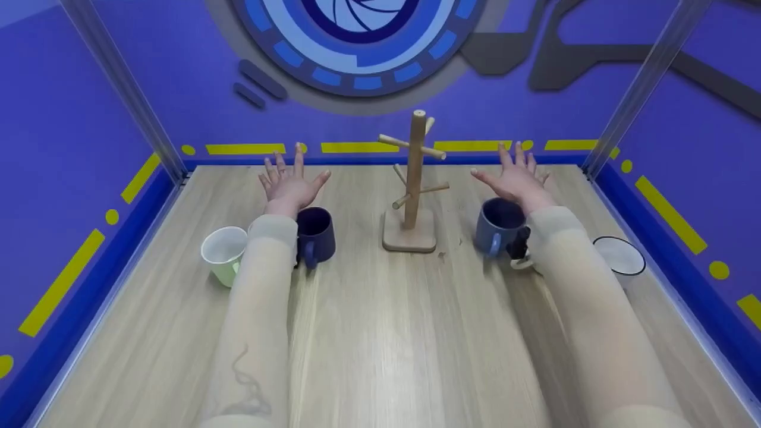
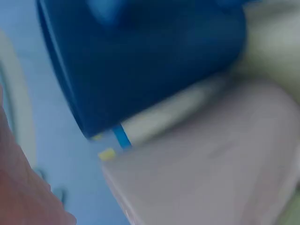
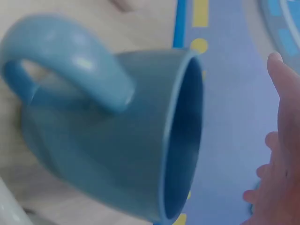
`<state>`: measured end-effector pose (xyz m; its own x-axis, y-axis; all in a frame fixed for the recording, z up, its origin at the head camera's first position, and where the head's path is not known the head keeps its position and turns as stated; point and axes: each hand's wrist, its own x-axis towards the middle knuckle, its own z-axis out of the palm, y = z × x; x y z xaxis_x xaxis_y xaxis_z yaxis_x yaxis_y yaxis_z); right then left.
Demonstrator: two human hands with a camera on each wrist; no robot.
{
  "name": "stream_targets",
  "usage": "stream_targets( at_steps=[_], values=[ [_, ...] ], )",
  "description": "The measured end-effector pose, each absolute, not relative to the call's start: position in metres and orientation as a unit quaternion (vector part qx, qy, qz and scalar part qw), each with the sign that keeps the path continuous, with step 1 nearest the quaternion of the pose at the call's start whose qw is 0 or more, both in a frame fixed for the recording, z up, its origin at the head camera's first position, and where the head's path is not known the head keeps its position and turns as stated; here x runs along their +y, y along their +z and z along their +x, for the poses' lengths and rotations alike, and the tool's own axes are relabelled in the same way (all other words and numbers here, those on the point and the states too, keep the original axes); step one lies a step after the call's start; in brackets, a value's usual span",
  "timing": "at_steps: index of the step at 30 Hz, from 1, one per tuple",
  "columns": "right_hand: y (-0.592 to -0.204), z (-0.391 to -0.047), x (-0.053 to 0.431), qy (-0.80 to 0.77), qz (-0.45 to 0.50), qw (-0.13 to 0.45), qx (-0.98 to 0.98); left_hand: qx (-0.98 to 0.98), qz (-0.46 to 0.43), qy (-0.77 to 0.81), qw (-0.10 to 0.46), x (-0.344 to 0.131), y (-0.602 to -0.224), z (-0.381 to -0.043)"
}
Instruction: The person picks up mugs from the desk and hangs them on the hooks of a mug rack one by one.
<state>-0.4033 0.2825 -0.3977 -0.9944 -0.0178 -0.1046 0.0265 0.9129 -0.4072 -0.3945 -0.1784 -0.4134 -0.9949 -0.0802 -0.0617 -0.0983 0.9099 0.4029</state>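
My left hand is held with its fingers spread, just beyond a dark blue mug, and grips nothing. In the left wrist view the dark blue mug appears blurred, beside a pale greyish-pink shape whose kind I cannot tell. My right hand, fingers spread too, is over the far side of a grey-blue mug and holds nothing. Up close, that grey-blue mug shows its big handle. Between the hands stands a wooden mug tree with several bare pegs.
A white and light-green mug stands left of the left sleeve. A white mug with a black rim is right of the right sleeve. Under that sleeve a cream handle peeks out. Blue-purple panels border the wooden table.
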Motion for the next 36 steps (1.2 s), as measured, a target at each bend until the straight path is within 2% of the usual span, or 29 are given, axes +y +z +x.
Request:
stream_targets(
  at_steps=[6,11,15,21,25,30,33,36],
  values=[
    [-0.392,-0.397,0.287,-0.259,-0.01,0.085,0.962,0.955,-0.043,0.293,0.018,-0.166,-0.412,-0.386],
    [-0.387,-0.389,0.291,-0.282,-0.045,0.097,0.954,0.936,-0.037,0.35,-0.007,-0.155,-0.41,-0.373],
    [-0.384,-0.38,0.295,-0.309,-0.075,0.098,0.943,0.909,-0.023,0.413,-0.054,-0.145,-0.407,-0.357],
    [-0.385,-0.364,0.305,-0.386,-0.094,0.118,0.91,0.852,0.015,0.499,-0.156,-0.127,-0.411,-0.326],
    [-0.391,-0.355,0.312,-0.411,-0.108,0.133,0.896,0.807,0.067,0.54,-0.228,-0.111,-0.418,-0.302],
    [-0.397,-0.343,0.317,-0.417,-0.121,0.137,0.89,0.755,0.156,0.571,-0.282,-0.087,-0.425,-0.277],
    [-0.399,-0.337,0.322,-0.418,-0.121,0.138,0.89,0.741,0.199,0.576,-0.281,-0.069,-0.43,-0.266],
    [-0.4,-0.332,0.325,-0.411,-0.122,0.141,0.892,0.745,0.228,0.578,-0.241,-0.05,-0.436,-0.257]
  ],
)
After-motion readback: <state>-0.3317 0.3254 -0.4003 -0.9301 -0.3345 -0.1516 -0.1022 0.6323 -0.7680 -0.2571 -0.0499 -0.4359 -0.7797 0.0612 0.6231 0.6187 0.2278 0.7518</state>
